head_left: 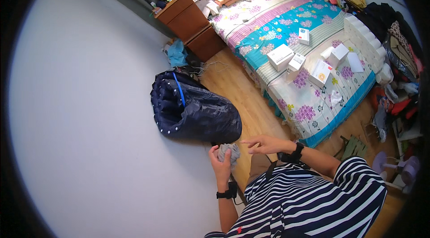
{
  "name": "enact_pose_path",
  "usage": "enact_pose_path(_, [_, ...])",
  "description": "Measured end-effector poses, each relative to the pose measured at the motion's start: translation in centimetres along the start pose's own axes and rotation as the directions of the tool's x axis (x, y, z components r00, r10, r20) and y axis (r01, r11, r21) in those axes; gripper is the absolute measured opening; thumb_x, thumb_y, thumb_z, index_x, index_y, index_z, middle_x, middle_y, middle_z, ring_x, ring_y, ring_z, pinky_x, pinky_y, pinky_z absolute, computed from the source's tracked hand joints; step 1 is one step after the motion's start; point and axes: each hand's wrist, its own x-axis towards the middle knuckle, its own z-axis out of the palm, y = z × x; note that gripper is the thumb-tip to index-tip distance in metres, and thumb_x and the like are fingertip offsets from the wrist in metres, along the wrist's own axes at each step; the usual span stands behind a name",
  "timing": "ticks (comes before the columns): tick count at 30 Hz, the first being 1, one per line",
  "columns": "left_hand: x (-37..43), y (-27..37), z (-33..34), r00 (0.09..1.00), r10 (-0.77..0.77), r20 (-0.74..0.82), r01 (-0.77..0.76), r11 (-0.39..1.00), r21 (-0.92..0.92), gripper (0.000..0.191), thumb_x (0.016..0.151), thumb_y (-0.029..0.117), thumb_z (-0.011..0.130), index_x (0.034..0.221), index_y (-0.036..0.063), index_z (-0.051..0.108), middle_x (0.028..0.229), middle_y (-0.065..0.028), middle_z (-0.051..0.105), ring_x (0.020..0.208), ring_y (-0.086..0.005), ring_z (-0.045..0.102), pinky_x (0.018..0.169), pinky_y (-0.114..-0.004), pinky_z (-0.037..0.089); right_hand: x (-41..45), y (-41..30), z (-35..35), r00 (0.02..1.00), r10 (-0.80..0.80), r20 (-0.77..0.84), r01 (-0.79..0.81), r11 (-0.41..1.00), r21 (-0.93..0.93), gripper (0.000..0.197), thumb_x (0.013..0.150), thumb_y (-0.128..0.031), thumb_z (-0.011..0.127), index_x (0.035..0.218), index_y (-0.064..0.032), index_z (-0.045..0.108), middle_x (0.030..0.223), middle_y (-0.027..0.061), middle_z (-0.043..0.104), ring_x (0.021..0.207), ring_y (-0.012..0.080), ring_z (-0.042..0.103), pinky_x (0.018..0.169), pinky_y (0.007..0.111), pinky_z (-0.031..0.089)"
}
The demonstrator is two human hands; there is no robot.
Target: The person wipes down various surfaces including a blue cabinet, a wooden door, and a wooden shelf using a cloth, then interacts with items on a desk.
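My left hand (221, 168) is closed around a grey wad (230, 153), and I cannot tell whether it is cloth or yarn. Thumb and fingers wrap its near side. To the right of it, my right hand (266, 144) hangs apart from the wad with the index finger stretched out and nothing in its grasp. Just beyond both hands, a dark blue quilted roll (198, 110), which looks like a rolled mattress, lies on the floor against the wall. A bright blue strap (179, 89) crosses it.
A white wall (111, 120) rises close on the left. On the right stands a bed with a flowered cover (305, 113), bearing several white boxes (281, 56) and white paper rolls (364, 41). A brown cabinet (188, 19) stands ahead. A purple fan (410, 170) is at lower right.
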Motion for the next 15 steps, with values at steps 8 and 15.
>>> enact_pose_path(8, [23.7, -3.3, 5.7, 0.986, 0.098, 0.134, -0.087, 0.992, -0.089, 0.039, 0.083, 0.015, 0.072, 0.115, -0.0009, 0.056, 0.109, -0.0089, 0.060, 0.100, -0.0171, 0.056, 0.090, -0.029, 0.044, 20.4, 2.9, -12.6, 0.973, 0.044, -0.228, -0.016, 0.992, 0.121, 0.036, 0.086, -0.004, 0.065, 0.121, -0.0005, 0.059, 0.090, 0.0058, 0.066, 0.078, 0.0105, 0.060, 0.069, 0.024, 0.048])
enact_pose_path(15, [47.3, 0.1, 9.3, 0.991, 0.121, 0.061, -0.114, 0.987, -0.117, 0.038, 0.075, 0.007, 0.075, 0.107, -0.0024, 0.058, 0.093, -0.0108, 0.066, 0.083, -0.0160, 0.062, 0.076, -0.029, 0.050, 38.5, -2.0, -25.8, 0.943, -0.027, -0.333, 0.068, 0.992, 0.111, 0.020, 0.086, -0.010, 0.067, 0.104, -0.0022, 0.063, 0.107, 0.0031, 0.062, 0.095, 0.0107, 0.058, 0.083, 0.028, 0.048])
